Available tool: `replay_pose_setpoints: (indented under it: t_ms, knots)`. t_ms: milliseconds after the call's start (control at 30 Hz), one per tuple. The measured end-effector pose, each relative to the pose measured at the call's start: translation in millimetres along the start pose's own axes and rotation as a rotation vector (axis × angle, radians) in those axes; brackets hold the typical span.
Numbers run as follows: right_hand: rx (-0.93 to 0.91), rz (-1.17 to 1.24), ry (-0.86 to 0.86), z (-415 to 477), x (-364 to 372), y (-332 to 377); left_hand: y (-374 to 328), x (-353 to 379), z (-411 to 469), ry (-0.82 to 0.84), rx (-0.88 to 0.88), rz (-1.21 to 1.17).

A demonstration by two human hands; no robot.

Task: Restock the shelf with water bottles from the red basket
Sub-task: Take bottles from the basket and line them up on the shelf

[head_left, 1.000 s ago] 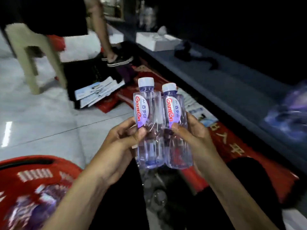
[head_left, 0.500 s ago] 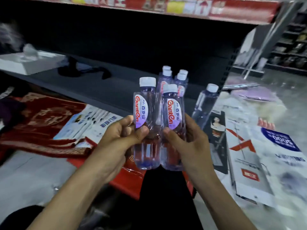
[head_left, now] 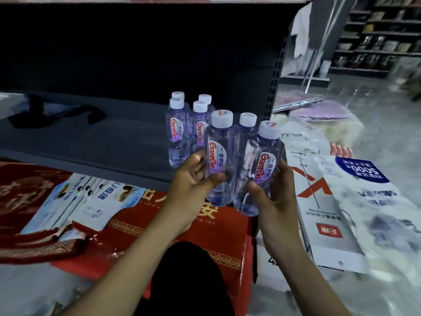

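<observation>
Seven water bottles are in view, all with white caps and purple labels, and two hands. A group of four bottles (head_left: 180,133) stands upright in two tight rows on the dark shelf (head_left: 114,137), near its right end. A fifth bottle (head_left: 247,124) shows only its cap and shoulder there; it seems to stand on the shelf too, but its base is hidden. The other two bottles are held just in front of the shelf's front edge. The left hand (head_left: 193,179) grips the left bottle (head_left: 219,151) at its middle, the thumb lying across the front under the label and the fingers curled behind, so most of the bottle rises above the grip. This bottle is almost upright. The right hand (head_left: 275,197) grips the right bottle (head_left: 262,160) in the same way, thumb in front and fingers round the far side; this bottle leans with its cap toward the shelf's right end. The two lower parts are touching or nearly so. Both forearms reach toward the shelf, palms turned inward.
</observation>
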State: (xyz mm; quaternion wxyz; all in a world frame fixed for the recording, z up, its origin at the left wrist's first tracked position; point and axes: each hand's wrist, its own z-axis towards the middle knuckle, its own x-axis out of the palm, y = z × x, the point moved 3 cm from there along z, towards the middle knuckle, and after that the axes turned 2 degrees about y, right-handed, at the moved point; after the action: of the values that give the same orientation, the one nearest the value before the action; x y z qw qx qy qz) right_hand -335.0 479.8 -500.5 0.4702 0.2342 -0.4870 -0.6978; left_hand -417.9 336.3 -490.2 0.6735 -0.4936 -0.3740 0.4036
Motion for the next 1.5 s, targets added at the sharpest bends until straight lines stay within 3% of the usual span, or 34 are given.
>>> replay_pose_setpoints:
  t_ms: [433, 567, 833, 1000, 1267, 1500]
  knots:
    - [-0.017, -0.078, 0.106, 47, 2, -47, 47, -6, 52, -0.036, -0.030, 0.036]
    - [-0.024, -0.132, 0.098, 57, 5, -51, 48, -2, 57, -0.049, 0.000, 0.190]
    - [0.049, -0.542, 0.035, 57, -6, -67, 49, -3, 41, -0.133, 0.040, 0.560]
    - [0.015, -0.681, 0.015, 56, -4, -69, 56, -4, 41, -0.202, 0.045, 0.625]
    - [0.053, -0.700, -0.002, 78, 1, -79, 52, 4, 63, -0.188, 0.118, 0.848]
    - [0.065, -0.681, -0.003, 85, 4, -75, 45, 9, 60, -0.201, 0.081, 0.872]
